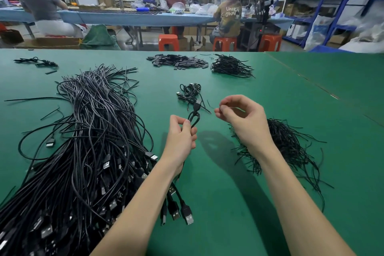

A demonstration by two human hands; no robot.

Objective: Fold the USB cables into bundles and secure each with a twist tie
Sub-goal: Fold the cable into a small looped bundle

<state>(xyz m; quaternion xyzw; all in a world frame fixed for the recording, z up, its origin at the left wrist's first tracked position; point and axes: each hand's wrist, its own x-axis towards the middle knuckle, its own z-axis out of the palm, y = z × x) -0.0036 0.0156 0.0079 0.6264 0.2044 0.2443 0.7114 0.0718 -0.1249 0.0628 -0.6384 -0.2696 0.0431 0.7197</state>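
My left hand (181, 135) grips a folded black USB cable (195, 117), whose looped end and plug stick up above the fingers. To its right, my right hand (239, 118) pinches a thin black twist tie (212, 107) between thumb and fingertips, a short gap away from the cable loop. A large heap of loose black USB cables (89, 141) covers the left of the green table (239, 203). A pile of black twist ties (288, 143) lies under and right of my right wrist. A few tied bundles (190, 92) lie just beyond my hands.
Farther back lie a pile of small black flat pieces (176, 61) and a heap of short black cables (230, 66). A few cables (36, 61) sit at the far left. People sit at a blue bench behind; blue shelving stands at the right.
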